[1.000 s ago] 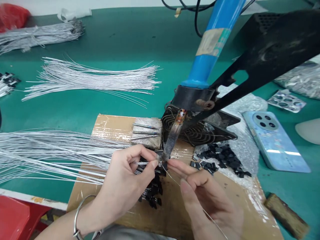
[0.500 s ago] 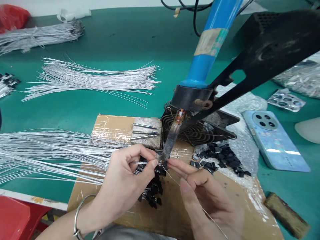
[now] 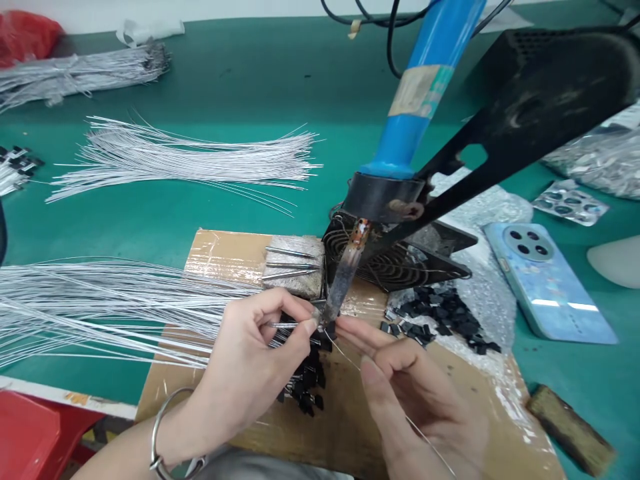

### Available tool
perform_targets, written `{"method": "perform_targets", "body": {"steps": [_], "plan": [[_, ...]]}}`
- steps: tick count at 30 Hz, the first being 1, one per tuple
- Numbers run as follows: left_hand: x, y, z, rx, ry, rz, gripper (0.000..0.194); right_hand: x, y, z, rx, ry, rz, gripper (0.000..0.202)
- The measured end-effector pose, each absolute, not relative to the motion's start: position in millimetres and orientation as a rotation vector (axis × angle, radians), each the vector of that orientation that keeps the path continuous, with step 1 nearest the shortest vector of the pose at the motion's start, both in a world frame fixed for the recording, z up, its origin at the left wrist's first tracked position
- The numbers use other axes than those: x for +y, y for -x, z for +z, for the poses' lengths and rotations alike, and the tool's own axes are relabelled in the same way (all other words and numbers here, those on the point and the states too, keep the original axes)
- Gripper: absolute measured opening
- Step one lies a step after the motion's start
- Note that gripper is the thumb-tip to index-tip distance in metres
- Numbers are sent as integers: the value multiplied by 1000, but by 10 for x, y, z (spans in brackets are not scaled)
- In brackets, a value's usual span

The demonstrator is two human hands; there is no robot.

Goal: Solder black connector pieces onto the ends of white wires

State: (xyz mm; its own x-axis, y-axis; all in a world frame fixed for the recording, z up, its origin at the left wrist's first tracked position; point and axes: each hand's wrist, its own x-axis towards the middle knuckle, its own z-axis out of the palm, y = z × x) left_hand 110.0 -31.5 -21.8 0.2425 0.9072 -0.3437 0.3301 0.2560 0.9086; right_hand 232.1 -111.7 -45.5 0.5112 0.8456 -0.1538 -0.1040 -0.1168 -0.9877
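Solder wire [image 3: 345,354] ran from my closed right hand [image 3: 420,393] up to the tip of the soldering iron [image 3: 407,143], just beyond the fingertips. My left hand [image 3: 265,353] pinched a slim silvery piece [image 3: 281,326] just left of that tip, its far end hidden from me. I judged soldering a joint the step in hand; the next move called for steady feeding, fingers clear of the iron.

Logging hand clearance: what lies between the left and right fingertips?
The soldering iron tip and a small black piece lie between the left hand and right hand in the head view.
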Motion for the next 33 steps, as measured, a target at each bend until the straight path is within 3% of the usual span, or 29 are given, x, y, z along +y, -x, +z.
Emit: {"method": "perform_targets", "body": {"steps": [33], "plan": [[-310,-1114,-215,1328,-1342,614,9,-1109,-2289,-420,-664,1495,920,25]]}}
